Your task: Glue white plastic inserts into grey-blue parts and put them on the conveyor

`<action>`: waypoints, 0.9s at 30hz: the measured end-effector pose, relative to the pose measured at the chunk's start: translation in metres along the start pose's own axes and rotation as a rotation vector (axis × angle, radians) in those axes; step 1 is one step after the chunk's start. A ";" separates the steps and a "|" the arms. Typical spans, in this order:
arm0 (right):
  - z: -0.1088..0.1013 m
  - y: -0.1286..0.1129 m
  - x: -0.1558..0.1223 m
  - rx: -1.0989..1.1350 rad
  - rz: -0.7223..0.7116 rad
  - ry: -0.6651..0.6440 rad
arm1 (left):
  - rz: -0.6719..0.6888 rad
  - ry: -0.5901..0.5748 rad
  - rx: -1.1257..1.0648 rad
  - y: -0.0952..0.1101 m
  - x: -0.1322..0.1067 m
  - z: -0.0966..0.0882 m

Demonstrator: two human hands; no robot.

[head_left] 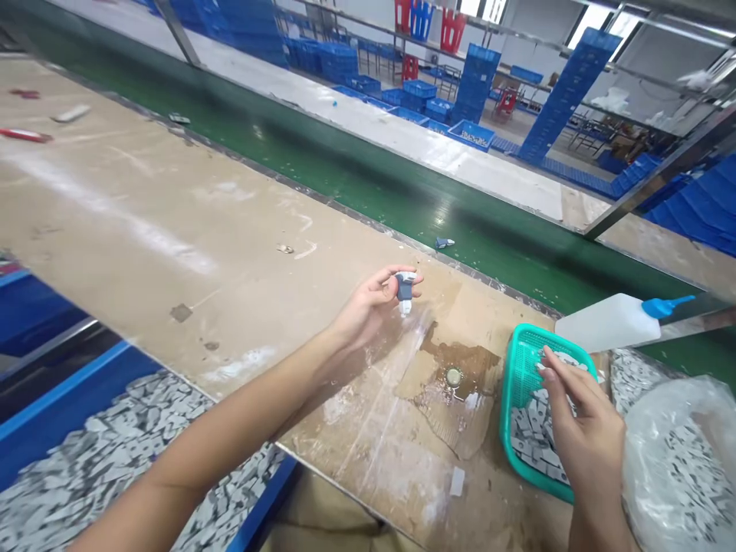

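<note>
My left hand [376, 295] is closed around a small dark-grey and white plastic part [405, 290], held up above the worktable. My right hand [589, 433] is over a green plastic basket [509, 429]. Its thumb and fingers are pinched together at the tips; whether a small piece sits between them I cannot make out. Flat light-grey plastic pieces [532, 433] fill the lower part of the basket. Between the hands, a small round metal cap or dish [454, 376] rests on a wet brown patch of cardboard [460, 418].
A white squeeze bottle [609, 322] with a blue nozzle lies behind the basket. Plastic bags of small parts [684, 460] stand at right. A blue bin [34, 425] of grey pieces sits lower left. Beyond the table edge, a green conveyor belt [368, 195] carries a similar part [444, 243].
</note>
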State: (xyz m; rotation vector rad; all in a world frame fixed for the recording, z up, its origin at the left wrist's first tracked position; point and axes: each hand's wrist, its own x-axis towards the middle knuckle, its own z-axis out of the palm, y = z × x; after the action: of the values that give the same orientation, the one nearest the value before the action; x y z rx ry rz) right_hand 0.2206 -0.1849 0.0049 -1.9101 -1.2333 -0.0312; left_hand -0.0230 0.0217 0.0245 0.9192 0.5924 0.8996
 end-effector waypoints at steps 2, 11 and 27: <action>0.002 0.000 0.000 -0.009 -0.019 -0.001 | -0.014 0.007 -0.029 0.002 0.002 -0.001; 0.001 0.020 0.002 -0.161 0.023 -0.127 | -0.122 0.035 -0.052 0.006 0.003 0.000; 0.019 0.043 -0.006 -0.369 0.208 -0.535 | 0.259 0.441 1.415 0.022 0.186 -0.052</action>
State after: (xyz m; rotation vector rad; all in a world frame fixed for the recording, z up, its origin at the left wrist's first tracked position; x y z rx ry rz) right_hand 0.2426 -0.1838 -0.0370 -2.4630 -1.4352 0.4128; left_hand 0.0233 0.2092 0.0057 2.1074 1.6008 0.8493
